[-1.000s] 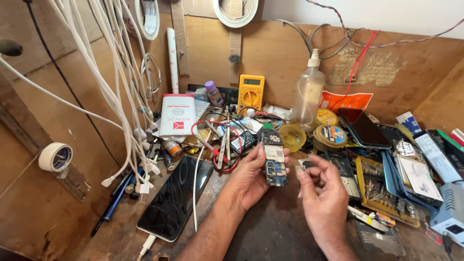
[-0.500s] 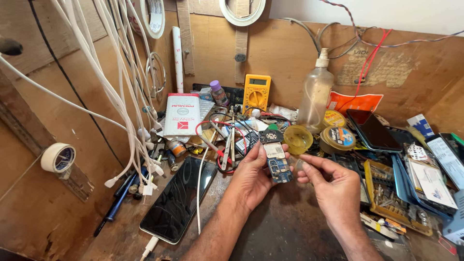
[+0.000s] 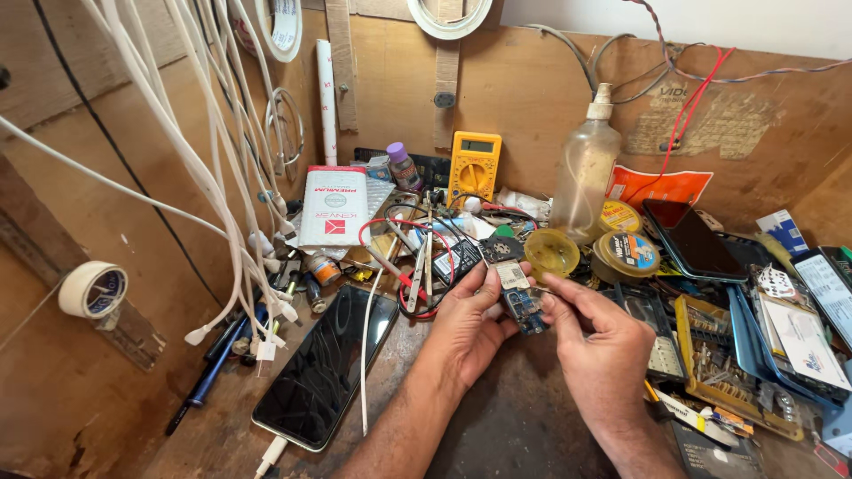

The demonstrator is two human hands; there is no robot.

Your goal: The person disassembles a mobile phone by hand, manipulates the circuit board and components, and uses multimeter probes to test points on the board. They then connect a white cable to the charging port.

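Note:
My left hand (image 3: 468,326) holds a small phone circuit board (image 3: 516,294) upright between thumb and fingers, above a cluttered wooden bench (image 3: 497,426). My right hand (image 3: 603,355) is beside it on the right, its thumb and forefinger pinched against the board's right edge. Whether a small part or tool sits in that pinch I cannot tell. A black smartphone (image 3: 327,365) lies face up to the left of my left forearm, with a white cable plugged into its lower end.
Yellow multimeter (image 3: 473,166), clear spray bottle (image 3: 585,176) and round tins (image 3: 626,255) stand behind my hands. White cables (image 3: 204,168) hang at the left. Tweezers, red wires (image 3: 417,266), phones and part trays (image 3: 710,355) crowd the right. A tape roll (image 3: 92,289) hangs on the left wall.
My right hand has closed in from the right onto the board's edge. The view has shifted slightly; my left hand keeps its hold on the board.

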